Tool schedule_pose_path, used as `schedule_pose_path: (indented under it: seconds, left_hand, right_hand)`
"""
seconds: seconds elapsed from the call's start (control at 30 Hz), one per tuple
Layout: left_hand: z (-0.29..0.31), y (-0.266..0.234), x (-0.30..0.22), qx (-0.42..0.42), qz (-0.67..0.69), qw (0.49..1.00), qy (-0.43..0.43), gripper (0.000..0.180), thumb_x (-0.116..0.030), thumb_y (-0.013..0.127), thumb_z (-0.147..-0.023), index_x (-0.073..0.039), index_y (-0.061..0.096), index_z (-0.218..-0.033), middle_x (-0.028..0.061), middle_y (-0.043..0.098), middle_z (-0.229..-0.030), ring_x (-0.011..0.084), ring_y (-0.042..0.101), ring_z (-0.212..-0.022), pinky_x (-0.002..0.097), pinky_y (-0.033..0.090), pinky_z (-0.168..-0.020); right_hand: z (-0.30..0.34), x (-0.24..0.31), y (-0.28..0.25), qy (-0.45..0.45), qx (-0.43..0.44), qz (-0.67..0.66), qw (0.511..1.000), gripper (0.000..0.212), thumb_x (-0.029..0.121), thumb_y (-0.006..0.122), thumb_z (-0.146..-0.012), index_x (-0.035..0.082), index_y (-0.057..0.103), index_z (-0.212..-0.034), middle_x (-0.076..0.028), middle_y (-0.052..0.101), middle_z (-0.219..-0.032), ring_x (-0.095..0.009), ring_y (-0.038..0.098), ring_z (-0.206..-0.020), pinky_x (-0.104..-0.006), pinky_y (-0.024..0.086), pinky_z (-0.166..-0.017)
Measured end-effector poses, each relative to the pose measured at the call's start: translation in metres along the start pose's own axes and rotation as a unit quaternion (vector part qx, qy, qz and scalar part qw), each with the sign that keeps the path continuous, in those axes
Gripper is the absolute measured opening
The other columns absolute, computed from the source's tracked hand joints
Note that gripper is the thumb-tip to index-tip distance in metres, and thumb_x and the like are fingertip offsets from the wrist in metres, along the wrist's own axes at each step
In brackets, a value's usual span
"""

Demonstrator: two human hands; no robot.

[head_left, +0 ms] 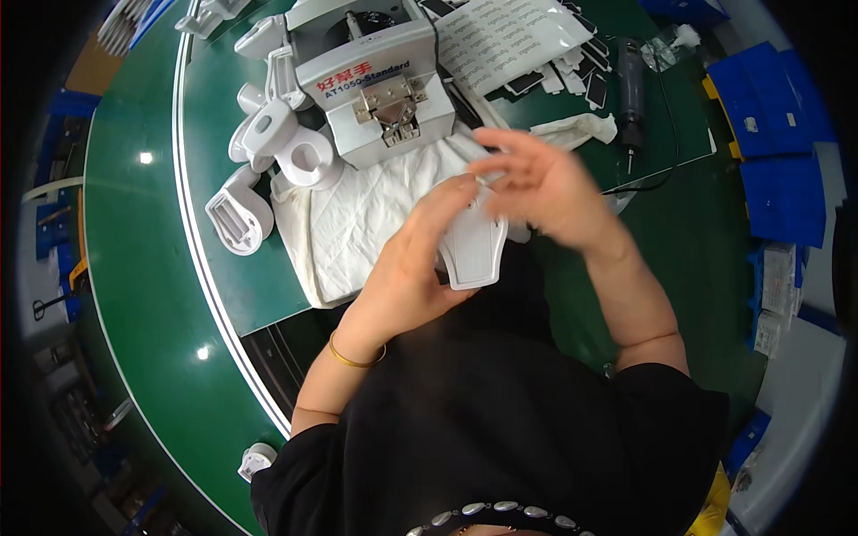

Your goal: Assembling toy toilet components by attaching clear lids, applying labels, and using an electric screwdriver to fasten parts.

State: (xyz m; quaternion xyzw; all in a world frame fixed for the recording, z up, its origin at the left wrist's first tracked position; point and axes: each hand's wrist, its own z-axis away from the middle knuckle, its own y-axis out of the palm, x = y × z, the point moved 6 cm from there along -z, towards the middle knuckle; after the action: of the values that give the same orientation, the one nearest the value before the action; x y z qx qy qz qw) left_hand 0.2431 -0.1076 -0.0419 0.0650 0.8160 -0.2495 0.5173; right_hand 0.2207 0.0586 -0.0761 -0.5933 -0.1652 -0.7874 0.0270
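My left hand [404, 268] is wrapped round a white plastic housing [474, 248] in front of my body. The housing has a flat, tapering face with a raised rim, and its far end is partly covered by my fingers. Just beyond and to the right of it, my right hand [559, 196] is blurred by motion. Its fingers are spread, and nothing shows in them; whether a fingertip touches the housing I cannot tell. A white cloth [357, 228] lies on the table to the left of the housing.
A grey tabletop machine [389, 103] with a metal fixture stands behind the cloth. White plastic parts [237, 214] cluster at its left. Farther right lie a white sheet [509, 45], small dark-and-white pieces [597, 91] and a corded electric screwdriver [631, 103]. Blue bins [760, 107] line the right side.
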Motion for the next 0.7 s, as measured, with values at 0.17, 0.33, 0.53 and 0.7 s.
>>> schedule_pose_path:
  seconds: [0.17, 0.33, 0.53, 0.7]
  left_hand:
    - [0.015, -0.007, 0.009, 0.044, 0.009, 0.993, -0.11, 0.085, -0.017, 0.089, -0.055, -0.009, 0.05, -0.13, 0.0135, 0.057, -0.124, 0.0378, 0.047, -0.122, 0.0411, 0.043, -0.098]
    - [0.025, -0.025, 0.01, 0.001, -0.141, 0.988, -0.061, 0.08, -0.019, 0.09, -0.052, -0.009, 0.057, -0.124, 0.0125, 0.058, -0.121, 0.0352, 0.05, -0.116, 0.0417, 0.043, -0.096]
    - [0.036, -0.013, 0.029, -0.019, -0.143, 0.987, -0.073, 0.079, -0.018, 0.089, -0.054, -0.012, 0.059, -0.126, 0.0146, 0.055, -0.125, 0.0367, 0.05, -0.115, 0.0433, 0.043, -0.096]
    - [0.049, -0.004, 0.04, -0.018, -0.182, 0.983, -0.011, 0.079, -0.018, 0.087, -0.056, -0.015, 0.058, -0.129, 0.0176, 0.051, -0.128, 0.0379, 0.05, -0.116, 0.0438, 0.046, -0.095]
  right_hand:
    - [0.004, 0.042, -0.233, -0.037, -0.528, 0.591, 0.608, 0.06, 0.037, 0.076, -0.075, -0.004, 0.06, -0.115, -0.012, 0.067, -0.096, -0.02, 0.065, -0.088, -0.032, 0.051, -0.081]
    - [-0.004, -0.002, -0.304, 0.092, -0.383, 0.137, 0.909, 0.035, 0.026, 0.075, -0.073, 0.001, 0.063, -0.094, -0.007, 0.062, -0.073, -0.02, 0.063, -0.067, -0.0308, 0.051, -0.063]
    - [-0.007, 0.105, -0.108, -0.297, -0.078, -0.195, 0.932, 0.034, 0.001, 0.056, -0.084, 0.001, 0.05, -0.117, -0.014, 0.059, -0.111, -0.03, 0.059, -0.104, -0.0456, 0.047, -0.095]
    - [-0.053, 0.147, 0.029, -0.417, -0.008, -0.056, 0.907, 0.052, -0.001, 0.058, -0.083, 0.002, 0.037, -0.13, -0.011, 0.06, -0.093, -0.022, 0.06, -0.084, -0.0369, 0.047, -0.079]
